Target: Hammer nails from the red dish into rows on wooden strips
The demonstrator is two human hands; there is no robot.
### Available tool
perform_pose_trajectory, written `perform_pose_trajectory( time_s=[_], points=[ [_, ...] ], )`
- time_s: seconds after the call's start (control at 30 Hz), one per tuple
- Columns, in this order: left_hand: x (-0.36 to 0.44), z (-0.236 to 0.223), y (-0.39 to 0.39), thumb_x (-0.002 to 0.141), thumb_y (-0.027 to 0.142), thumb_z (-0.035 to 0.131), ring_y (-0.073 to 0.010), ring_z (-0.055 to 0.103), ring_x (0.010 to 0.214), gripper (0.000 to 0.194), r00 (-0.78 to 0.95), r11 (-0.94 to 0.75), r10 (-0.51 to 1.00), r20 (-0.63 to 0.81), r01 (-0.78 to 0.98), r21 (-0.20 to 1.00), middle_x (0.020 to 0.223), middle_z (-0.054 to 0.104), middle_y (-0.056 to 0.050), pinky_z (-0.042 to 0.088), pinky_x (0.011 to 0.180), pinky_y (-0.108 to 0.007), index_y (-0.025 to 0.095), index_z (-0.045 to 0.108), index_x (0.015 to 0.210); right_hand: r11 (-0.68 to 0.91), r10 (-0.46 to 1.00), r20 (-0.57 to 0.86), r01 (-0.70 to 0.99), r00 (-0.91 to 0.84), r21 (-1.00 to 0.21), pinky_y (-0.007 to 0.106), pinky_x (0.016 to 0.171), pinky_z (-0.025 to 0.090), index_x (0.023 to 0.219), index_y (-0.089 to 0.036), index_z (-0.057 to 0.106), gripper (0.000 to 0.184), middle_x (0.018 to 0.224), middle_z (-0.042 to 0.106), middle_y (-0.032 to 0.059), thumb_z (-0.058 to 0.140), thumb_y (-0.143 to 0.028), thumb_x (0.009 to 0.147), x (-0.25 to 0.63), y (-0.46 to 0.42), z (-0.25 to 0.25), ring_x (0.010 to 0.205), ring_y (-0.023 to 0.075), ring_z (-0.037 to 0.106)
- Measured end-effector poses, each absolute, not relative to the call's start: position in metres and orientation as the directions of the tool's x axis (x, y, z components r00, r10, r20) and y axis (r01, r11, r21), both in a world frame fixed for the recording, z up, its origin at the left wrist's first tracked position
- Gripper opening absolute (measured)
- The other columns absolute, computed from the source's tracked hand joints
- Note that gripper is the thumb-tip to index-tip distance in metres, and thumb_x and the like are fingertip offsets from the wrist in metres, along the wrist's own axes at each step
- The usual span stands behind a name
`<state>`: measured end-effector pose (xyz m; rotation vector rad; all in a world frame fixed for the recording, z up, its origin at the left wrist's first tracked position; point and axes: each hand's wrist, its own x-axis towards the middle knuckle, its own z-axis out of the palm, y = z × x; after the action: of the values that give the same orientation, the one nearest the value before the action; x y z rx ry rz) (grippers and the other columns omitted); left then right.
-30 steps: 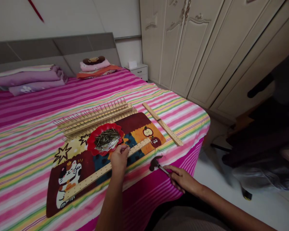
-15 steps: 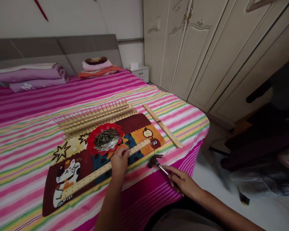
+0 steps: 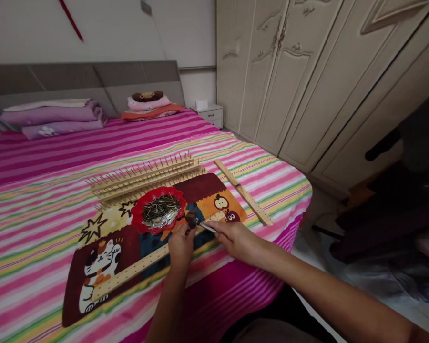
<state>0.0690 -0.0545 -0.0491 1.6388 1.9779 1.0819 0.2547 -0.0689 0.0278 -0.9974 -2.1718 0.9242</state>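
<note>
My right hand [image 3: 239, 242] grips a hammer [image 3: 208, 227] by its handle. The dark hammer head is above the wooden strip [image 3: 136, 265], right by the fingertips of my left hand [image 3: 180, 244]. Those fingers are pinched together over the strip on what appears to be a thin nail, mostly hidden by the fingers and the hammer. Rows of small dots run along the strip, which lies slantwise across a patterned mat [image 3: 128, 240]. Just behind my left hand is a red scalloped bowl [image 3: 137, 220] heaped with loose nails [image 3: 161, 209].
Wooden strips bristling with upright nails [image 3: 150, 174] lie behind the bowl. To the right, another dotted strip [image 3: 252, 204] rests on the striped bedspread [image 3: 275, 176]. Folded bedding [image 3: 53, 114] is by the headboard, and a wardrobe [image 3: 271, 85] stands beyond the bed.
My right hand has brought the hammer left and up, from beside the mat to over the strip at my left fingertips. My left hand remains pinched at the strip; the view has shifted slightly.
</note>
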Motion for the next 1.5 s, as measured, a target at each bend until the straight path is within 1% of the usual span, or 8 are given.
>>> perform_pose_trajectory(
  time_s=[0.17,0.53,0.67,0.8,1.13,1.23,1.33,1.5],
  points=[
    [0.069,-0.048,-0.055,0.072,0.028,0.053,-0.0158,0.052,0.063,0.013,-0.266,0.040,0.947,0.179,0.651,0.758,0.062,0.056,0.001,0.037,0.063,-0.026,0.022,0.057,0.061,0.348,0.872,0.152,0.370,-0.465,-0.862,0.023,0.061,0.047,0.128,-0.023,0.051,0.041,0.080,0.066,0.0015,0.039,-0.025,0.089,0.278,-0.092,0.019,0.064,0.0124,0.057],
    [0.047,-0.034,-0.057,0.072,0.033,0.052,-0.0165,0.057,0.067,0.018,-0.313,0.066,0.931,0.190,0.653,0.754,0.074,0.064,-0.002,0.044,0.066,-0.028,0.022,0.065,0.078,-0.338,0.878,-0.401,0.254,-0.261,-0.906,0.019,0.035,0.025,0.126,-0.013,0.053,0.060,0.043,0.034,-0.0090,0.045,-0.045,0.076,0.332,-0.138,-0.092,0.036,0.0082,0.030],
    [-0.001,-0.006,-0.044,0.074,0.029,0.050,-0.0193,0.060,0.078,0.019,-0.341,0.196,0.910,0.234,0.854,0.482,0.088,0.068,-0.005,0.042,0.071,-0.029,0.023,0.067,0.080,-0.466,0.837,-0.501,0.193,-0.219,-0.863,0.016,0.030,0.020,0.131,-0.014,0.045,0.063,0.045,0.039,-0.0100,0.043,-0.043,0.075,0.331,-0.139,-0.103,0.030,0.0057,0.029],
    [-0.029,0.003,-0.021,0.070,0.024,0.052,-0.0244,0.062,0.080,0.020,-0.261,0.259,0.965,-0.005,0.953,0.155,0.083,0.070,-0.008,0.042,0.069,-0.032,0.024,0.070,0.079,-0.486,0.832,-0.514,0.173,-0.207,-0.857,0.014,0.028,0.020,0.129,-0.017,0.047,0.058,0.047,0.043,-0.0098,0.044,-0.038,0.075,0.330,-0.135,-0.108,0.030,0.0044,0.031],
    [-0.020,0.006,-0.009,0.078,0.023,0.039,-0.0275,0.061,0.092,0.029,-0.185,0.167,0.970,-0.155,0.979,-0.120,0.095,0.068,-0.015,0.042,0.072,-0.035,0.018,0.067,0.086,-0.510,0.822,-0.536,0.171,-0.194,-0.843,0.013,0.028,0.021,0.131,-0.016,0.044,0.061,0.047,0.044,-0.0101,0.043,-0.037,0.074,0.329,-0.134,-0.110,0.029,0.0042,0.031],
    [-0.026,0.009,-0.010,0.076,0.020,0.043,-0.0236,0.061,0.084,0.022,-0.181,0.181,0.975,-0.127,0.983,-0.013,0.089,0.069,-0.013,0.042,0.070,-0.032,0.017,0.064,0.081,-0.509,0.821,-0.533,0.161,-0.206,-0.845,0.014,0.028,0.021,0.131,-0.016,0.044,0.062,0.046,0.043,-0.0108,0.042,-0.036,0.073,0.328,-0.134,-0.109,0.029,0.0044,0.031],
    [-0.031,0.012,-0.013,0.073,0.021,0.047,-0.0169,0.058,0.068,0.016,-0.233,0.241,0.970,-0.065,0.916,0.321,0.073,0.067,-0.005,0.041,0.064,-0.027,0.019,0.062,0.080,-0.504,0.822,-0.528,0.159,-0.212,-0.849,0.014,0.028,0.021,0.131,-0.016,0.044,0.061,0.045,0.042,-0.0112,0.041,-0.035,0.073,0.328,-0.133,-0.108,0.028,0.0047,0.031],
    [-0.021,0.021,-0.029,0.061,0.032,0.061,-0.0146,0.058,0.067,0.027,-0.286,0.190,0.954,-0.088,0.352,0.916,0.071,0.066,-0.002,0.045,0.065,-0.026,0.016,0.065,0.082,-0.504,0.820,-0.530,0.167,-0.218,-0.848,0.014,0.028,0.022,0.130,-0.014,0.044,0.061,0.045,0.044,-0.0110,0.043,-0.035,0.073,0.329,-0.133,-0.103,0.028,0.0045,0.032]
  ],
)
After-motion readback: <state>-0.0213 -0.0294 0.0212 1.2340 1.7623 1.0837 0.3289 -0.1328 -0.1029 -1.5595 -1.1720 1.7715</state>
